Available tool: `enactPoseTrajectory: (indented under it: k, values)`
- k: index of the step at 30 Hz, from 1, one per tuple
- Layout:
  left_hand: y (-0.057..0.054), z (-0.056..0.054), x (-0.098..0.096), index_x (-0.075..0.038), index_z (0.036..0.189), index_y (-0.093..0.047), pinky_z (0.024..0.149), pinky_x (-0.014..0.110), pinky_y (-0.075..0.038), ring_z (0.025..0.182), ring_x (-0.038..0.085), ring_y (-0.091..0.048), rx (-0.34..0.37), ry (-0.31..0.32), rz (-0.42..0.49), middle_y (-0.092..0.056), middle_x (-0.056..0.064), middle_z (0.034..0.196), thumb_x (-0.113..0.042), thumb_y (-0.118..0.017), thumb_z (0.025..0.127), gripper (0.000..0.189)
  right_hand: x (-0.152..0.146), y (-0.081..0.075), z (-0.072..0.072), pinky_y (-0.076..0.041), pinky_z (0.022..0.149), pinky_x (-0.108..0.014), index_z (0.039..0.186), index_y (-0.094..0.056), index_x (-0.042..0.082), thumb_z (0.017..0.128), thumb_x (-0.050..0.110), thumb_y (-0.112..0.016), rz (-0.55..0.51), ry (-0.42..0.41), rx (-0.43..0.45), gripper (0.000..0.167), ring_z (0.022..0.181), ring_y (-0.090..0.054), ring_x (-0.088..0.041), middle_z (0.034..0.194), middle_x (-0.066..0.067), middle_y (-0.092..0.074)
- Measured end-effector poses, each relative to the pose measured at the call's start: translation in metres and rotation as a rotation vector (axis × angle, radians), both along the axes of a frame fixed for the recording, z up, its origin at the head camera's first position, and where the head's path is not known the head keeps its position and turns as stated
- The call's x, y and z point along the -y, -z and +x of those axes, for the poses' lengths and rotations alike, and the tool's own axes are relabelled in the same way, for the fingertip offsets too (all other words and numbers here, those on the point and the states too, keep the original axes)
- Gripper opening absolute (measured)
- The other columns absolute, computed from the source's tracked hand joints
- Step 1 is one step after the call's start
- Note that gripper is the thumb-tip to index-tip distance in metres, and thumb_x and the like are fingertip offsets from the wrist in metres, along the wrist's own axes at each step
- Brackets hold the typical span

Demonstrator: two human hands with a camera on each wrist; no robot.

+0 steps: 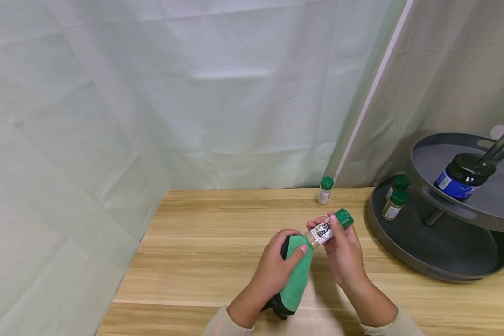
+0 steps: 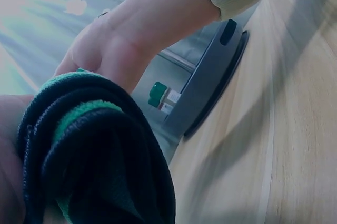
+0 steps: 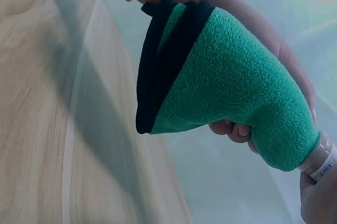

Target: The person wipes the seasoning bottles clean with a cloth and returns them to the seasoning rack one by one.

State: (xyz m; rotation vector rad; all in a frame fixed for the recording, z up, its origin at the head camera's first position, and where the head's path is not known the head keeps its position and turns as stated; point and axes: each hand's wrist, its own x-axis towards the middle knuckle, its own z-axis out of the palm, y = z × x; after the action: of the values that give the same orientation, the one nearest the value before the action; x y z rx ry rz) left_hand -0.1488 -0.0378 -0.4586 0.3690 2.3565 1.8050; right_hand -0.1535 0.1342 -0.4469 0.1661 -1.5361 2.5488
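Note:
My left hand (image 1: 273,267) grips a folded green cloth (image 1: 296,282) with black edging, thumb on top. The cloth's upper end touches the base of a spice bottle (image 1: 320,232), which has a green cap and a white label with dark characters. My right hand (image 1: 343,252) holds this bottle tilted, cap up and to the right, above the table. In the right wrist view the cloth (image 3: 226,77) covers the bottle's end, and only a strip of the bottle (image 3: 319,156) shows. The left wrist view shows the cloth's dark folded edges (image 2: 105,145) up close.
Another green-capped bottle (image 1: 325,191) stands at the table's back edge. On the right is a dark two-tier round tray (image 1: 445,261); two green-capped bottles (image 1: 392,205) stand on its lower tier, and a dark jar (image 1: 464,177) with a blue label on its upper one. Curtains hang behind the wooden table (image 1: 201,261).

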Motion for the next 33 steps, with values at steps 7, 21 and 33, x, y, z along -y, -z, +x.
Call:
enactPoseTrajectory:
  k: [7,21,33]
  values:
    - [-0.0024,0.0017,-0.0003,-0.029,0.127,-0.061,0.084,0.029,-0.052,0.101,0.012,-0.060,-0.026,0.003,-0.013,-0.061,-0.006,0.118,-0.046,-0.065,0.096,0.035,-0.0005,-0.0010,0.0011,-0.056,0.094,-0.028,0.130,-0.037,0.006,0.110,0.022,-0.039,0.040,0.028,-0.026,0.025,0.100,-0.073,-0.011,0.105,0.001,-0.066]
    - [-0.0025,-0.0030,0.0036,-0.036,0.125,-0.059,0.085,0.033,-0.051,0.103,0.015,-0.059,-0.024,-0.037,-0.013,-0.059,-0.005,0.122,-0.046,-0.065,0.096,0.031,-0.0019,-0.0023,-0.0001,-0.058,0.091,-0.027,0.132,-0.034,-0.003,0.110,0.019,-0.040,0.043,0.048,-0.051,0.031,0.095,-0.072,-0.011,0.102,0.000,-0.066]
    - [-0.0057,-0.0048,0.0071,-0.035,0.126,-0.058,0.084,0.035,-0.051,0.102,0.017,-0.060,-0.005,-0.071,0.003,-0.059,-0.003,0.123,-0.046,-0.065,0.097,0.033,-0.0081,-0.0041,-0.0035,-0.059,0.089,-0.029,0.132,-0.036,-0.002,0.109,0.012,-0.043,0.008,0.056,-0.060,0.028,0.091,-0.073,-0.012,0.100,-0.001,-0.068]
